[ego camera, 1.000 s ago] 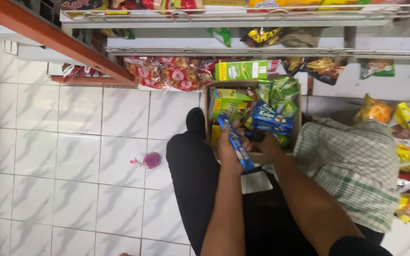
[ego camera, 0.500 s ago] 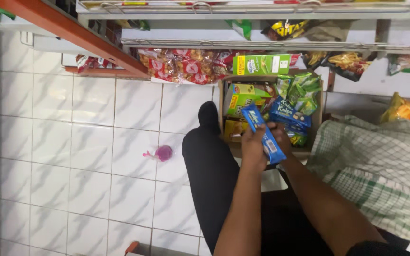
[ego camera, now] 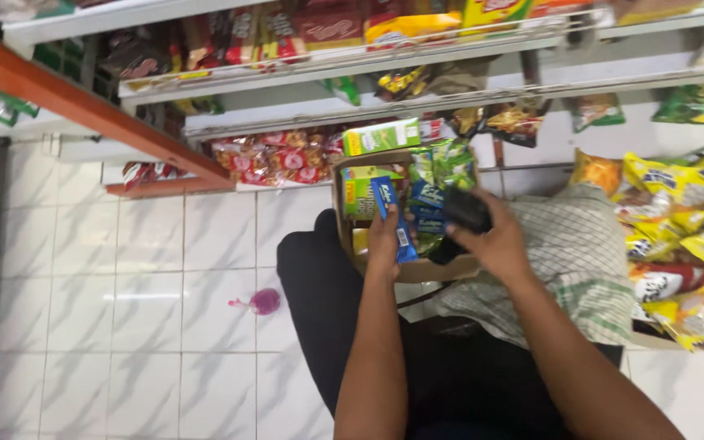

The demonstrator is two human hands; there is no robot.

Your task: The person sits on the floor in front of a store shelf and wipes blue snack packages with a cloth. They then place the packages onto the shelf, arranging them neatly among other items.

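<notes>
From the head camera, looking straight down, the left hand (ego camera: pixel 383 240) is closing around a long blue foil snack packet (ego camera: pixel 393 220), fingers wrapped about its lower half, so the packet is standing up over the near edge of an open brown cardboard box (ego camera: pixel 417 267). The right hand (ego camera: pixel 495 240) is gripping a small black handheld device (ego camera: pixel 466 210) (its exact kind is too blurred to tell), holding it just beside the packet, above the box's right half. The box is sitting in front of the person's dark-trousered knee (ego camera: pixel 319 285) and is holding green and blue snack packets (ego camera: pixel 437 175). A green-and-white checked cloth (ego camera: pixel 576 253) is lying to the right of the box, with yellow snack bags (ego camera: pixel 686 212) beyond it. On the white tiled floor (ego camera: pixel 107 326), well apart to the left, a small pink plastic object (ego camera: pixel 262 302) is lying. White wire shelves of packaged snacks (ego camera: pixel 327 49) are running across the top.
</notes>
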